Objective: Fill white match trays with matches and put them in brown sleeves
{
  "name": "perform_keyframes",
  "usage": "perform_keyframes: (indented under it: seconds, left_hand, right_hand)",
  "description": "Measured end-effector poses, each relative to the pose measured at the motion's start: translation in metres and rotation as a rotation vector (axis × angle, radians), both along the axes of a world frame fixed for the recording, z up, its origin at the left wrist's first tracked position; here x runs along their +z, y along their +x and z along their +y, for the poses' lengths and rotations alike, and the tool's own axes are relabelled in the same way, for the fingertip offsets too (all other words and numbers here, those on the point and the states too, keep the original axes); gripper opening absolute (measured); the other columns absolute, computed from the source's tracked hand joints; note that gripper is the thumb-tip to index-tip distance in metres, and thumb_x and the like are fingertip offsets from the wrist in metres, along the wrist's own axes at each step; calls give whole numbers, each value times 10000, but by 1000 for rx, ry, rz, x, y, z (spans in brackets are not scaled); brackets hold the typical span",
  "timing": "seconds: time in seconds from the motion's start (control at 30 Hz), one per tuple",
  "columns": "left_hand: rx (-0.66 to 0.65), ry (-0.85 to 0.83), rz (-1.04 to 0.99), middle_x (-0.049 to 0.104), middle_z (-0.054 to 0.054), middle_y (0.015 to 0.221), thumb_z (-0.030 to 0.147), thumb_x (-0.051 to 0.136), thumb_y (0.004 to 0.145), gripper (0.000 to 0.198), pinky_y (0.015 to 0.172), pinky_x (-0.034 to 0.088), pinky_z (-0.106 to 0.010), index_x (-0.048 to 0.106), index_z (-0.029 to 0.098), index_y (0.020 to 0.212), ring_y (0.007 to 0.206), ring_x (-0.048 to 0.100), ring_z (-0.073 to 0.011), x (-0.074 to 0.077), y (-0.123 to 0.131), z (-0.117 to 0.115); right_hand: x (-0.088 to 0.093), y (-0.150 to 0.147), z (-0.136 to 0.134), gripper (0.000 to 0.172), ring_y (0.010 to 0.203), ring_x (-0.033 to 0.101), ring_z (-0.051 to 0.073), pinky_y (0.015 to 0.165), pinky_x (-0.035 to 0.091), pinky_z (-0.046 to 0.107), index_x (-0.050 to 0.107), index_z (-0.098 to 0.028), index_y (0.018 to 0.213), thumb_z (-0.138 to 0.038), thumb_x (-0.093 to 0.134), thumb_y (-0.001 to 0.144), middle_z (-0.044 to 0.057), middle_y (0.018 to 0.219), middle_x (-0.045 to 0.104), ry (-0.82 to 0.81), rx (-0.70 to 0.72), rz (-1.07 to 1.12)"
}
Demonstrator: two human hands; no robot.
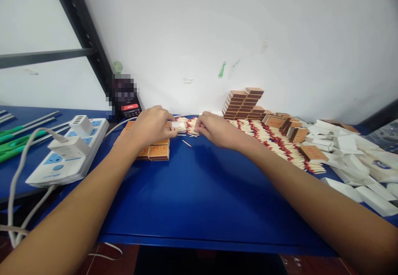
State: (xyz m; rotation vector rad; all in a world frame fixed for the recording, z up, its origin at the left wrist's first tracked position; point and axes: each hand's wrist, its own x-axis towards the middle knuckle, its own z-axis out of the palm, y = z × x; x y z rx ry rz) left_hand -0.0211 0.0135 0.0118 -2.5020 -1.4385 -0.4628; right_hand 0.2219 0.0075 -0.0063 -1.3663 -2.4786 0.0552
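My left hand (152, 126) is closed at the end of a small white matchbox tray (178, 126), thumb in front and fingers behind. Under and beside that hand lie orange matchboxes (159, 150) in a flat block. Across a small gap, my right hand (216, 129) has its fingertips pinched together just above a pile of loose matches (190, 124). Whatever sits between those fingertips is hidden. A single match (187, 143) lies apart on the blue table (199, 196), in front of both hands.
Stacked matchboxes (242, 103) stand against the wall. Rows of red-tipped matches (273, 144) spread rightward, with loose matchbox sleeves (298, 134) and white trays (351, 163) beyond. At left are a power strip (71, 155), a phone (129, 105) and green-handled rods (27, 132).
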Motion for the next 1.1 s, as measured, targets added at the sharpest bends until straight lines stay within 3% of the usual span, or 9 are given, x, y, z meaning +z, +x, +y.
perform_keyframes:
  seconds: [0.13,0.3,0.43,0.6,0.83,1.1]
  left_hand:
    - [-122,-58,-110,753,-55,784,476,818,810,305,655,400,-326,861,241,999,765,656,-231,-3,3,0]
    - [-129,-137,-213,782,-44,787,506,813,821,297,672,430,-326,867,258,976,672,641,-195,2,-3,4]
    - [-13,1,-199,774,-81,834,538,782,861,326,706,441,-340,856,221,883,736,659,-221,4,-15,10]
    - [127,90,-178,743,-101,846,471,806,855,283,741,458,-349,857,203,930,866,672,-269,2,-17,12]
    - [98,82,-184,756,-95,848,437,792,873,257,758,461,-359,845,195,940,879,655,-273,-1,-13,10]
    - [77,68,-184,755,-100,860,426,785,877,258,766,457,-348,837,185,955,877,645,-266,-2,-11,9]
  right_hand:
    - [11,-13,-1,173,959,635,232,783,398,315,692,-160,1107,-278,569,1074,123,1163,658,32,-18,-27]
    - [14,-29,1,184,932,620,222,773,375,316,697,-165,1090,-286,560,1081,109,1140,661,96,9,18]
    - [4,-31,7,191,922,600,207,810,388,315,706,-163,1080,-252,537,1077,86,1063,664,158,20,176]
    - [-21,-41,13,231,965,599,207,838,409,314,753,-197,1134,-196,535,1057,83,1078,646,24,226,104]
    - [-33,-51,11,326,1062,603,240,896,448,349,723,-211,1304,-198,491,1075,108,1152,614,-15,213,27]
    - [-29,-47,6,158,1005,595,213,833,423,314,723,-191,1107,-190,574,1051,81,1119,615,-16,257,23]
